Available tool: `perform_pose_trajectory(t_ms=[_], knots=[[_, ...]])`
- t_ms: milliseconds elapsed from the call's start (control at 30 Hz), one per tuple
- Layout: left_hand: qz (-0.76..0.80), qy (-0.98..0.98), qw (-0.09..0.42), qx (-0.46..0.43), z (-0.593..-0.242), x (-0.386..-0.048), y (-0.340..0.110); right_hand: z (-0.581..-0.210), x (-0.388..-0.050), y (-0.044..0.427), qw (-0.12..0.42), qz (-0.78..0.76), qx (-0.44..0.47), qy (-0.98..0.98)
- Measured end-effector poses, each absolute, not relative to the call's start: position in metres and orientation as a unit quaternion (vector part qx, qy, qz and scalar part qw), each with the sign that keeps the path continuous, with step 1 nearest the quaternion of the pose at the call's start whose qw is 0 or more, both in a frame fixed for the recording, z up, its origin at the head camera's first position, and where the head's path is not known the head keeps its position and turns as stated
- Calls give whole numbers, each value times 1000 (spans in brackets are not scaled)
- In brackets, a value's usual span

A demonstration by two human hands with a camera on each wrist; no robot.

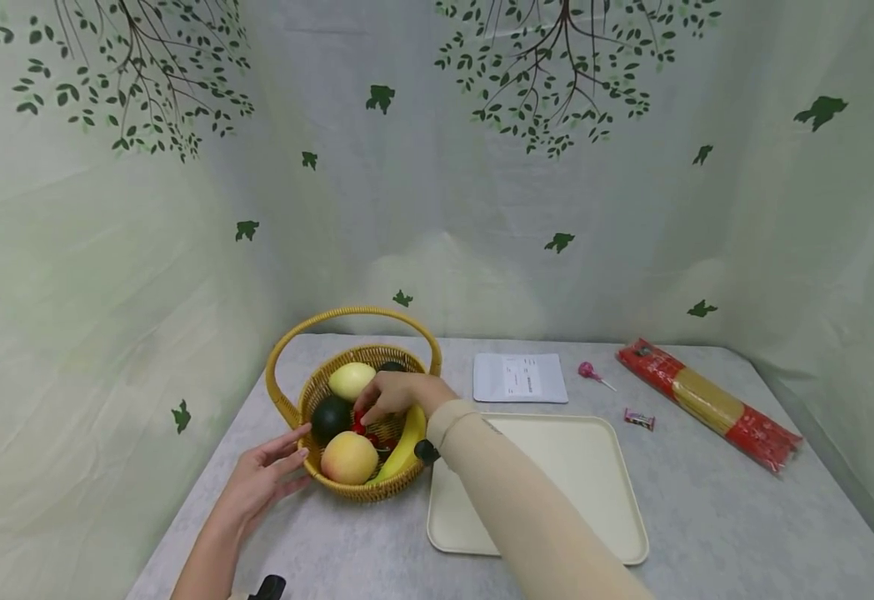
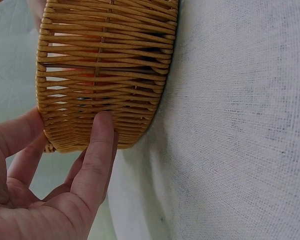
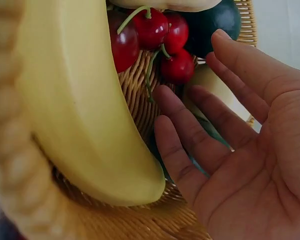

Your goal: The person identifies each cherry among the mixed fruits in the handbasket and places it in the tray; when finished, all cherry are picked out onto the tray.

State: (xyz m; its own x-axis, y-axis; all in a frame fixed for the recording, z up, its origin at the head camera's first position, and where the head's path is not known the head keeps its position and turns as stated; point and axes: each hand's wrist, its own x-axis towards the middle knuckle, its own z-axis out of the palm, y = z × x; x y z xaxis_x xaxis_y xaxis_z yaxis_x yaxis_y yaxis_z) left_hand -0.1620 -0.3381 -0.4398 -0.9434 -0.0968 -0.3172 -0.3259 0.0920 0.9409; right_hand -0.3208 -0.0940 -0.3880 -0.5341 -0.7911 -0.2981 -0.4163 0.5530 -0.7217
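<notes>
A wicker basket (image 1: 365,493) holds fruit in the head view: a yellow banana (image 1: 404,450), a peach (image 1: 349,457), a dark green fruit (image 1: 331,419) and a pale yellow fruit (image 1: 351,381). My left hand (image 1: 260,479) touches the basket's left side with outstretched fingers, also seen against the wicker wall (image 2: 105,65) in the left wrist view. My right hand (image 1: 407,394) reaches inside the basket. In the right wrist view its spread fingers (image 3: 182,120) are beside red cherries (image 3: 177,67) and the banana (image 3: 85,100), with nothing held.
Right of the basket lies a cream tray (image 1: 556,492), partly under my right forearm. Behind it is a white packet (image 1: 519,377). A pink lollipop (image 1: 587,370), a small wrapped candy (image 1: 639,419) and a long red-and-gold package (image 1: 709,402) lie farther right.
</notes>
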Motion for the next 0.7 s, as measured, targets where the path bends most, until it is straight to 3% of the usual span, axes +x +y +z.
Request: perform_pose_trajectory(t_ms=[700], knots=[[657,734,90,-149,-442,-163,-338,-392,-321,-108,340,-278,-346,829]])
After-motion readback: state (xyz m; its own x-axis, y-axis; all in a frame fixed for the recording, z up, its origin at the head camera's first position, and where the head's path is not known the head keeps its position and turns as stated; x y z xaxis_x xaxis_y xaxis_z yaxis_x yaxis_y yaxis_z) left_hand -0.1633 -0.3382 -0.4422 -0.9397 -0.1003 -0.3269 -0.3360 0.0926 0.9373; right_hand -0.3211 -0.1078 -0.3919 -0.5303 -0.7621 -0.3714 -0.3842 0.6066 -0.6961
